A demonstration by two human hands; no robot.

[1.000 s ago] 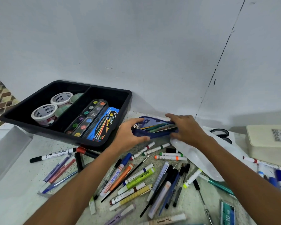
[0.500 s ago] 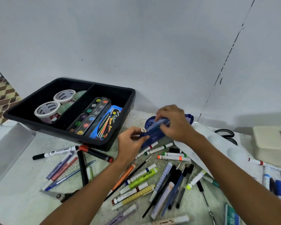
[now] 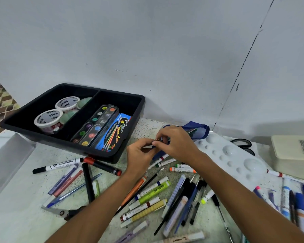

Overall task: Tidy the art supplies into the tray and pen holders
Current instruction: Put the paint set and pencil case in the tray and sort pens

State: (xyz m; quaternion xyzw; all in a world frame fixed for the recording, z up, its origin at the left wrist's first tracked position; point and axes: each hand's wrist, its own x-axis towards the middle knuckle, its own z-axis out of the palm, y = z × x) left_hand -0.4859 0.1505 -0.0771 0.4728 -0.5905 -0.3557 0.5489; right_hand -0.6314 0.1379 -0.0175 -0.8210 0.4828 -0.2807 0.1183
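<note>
Both hands, left hand (image 3: 140, 151) and right hand (image 3: 175, 144), pinch the blue pencil pouch (image 3: 198, 130) zipper; likely zipping it. Next: into black tray (image 3: 140, 102).

I see a speckled, matt stone-like tabletop (image 3: 25, 181). The black tray (image 3: 139, 109) looks like smooth plastic with a dull sheen. The watercolour case (image 3: 96, 123) has a clear glossy plastic lid. The blue pencil pouch (image 3: 200, 130) is soft cloth. The white palette (image 3: 235, 158) is glossy moulded plastic. The scissors (image 3: 56, 210) at near left show bare matt metal blades.
</note>
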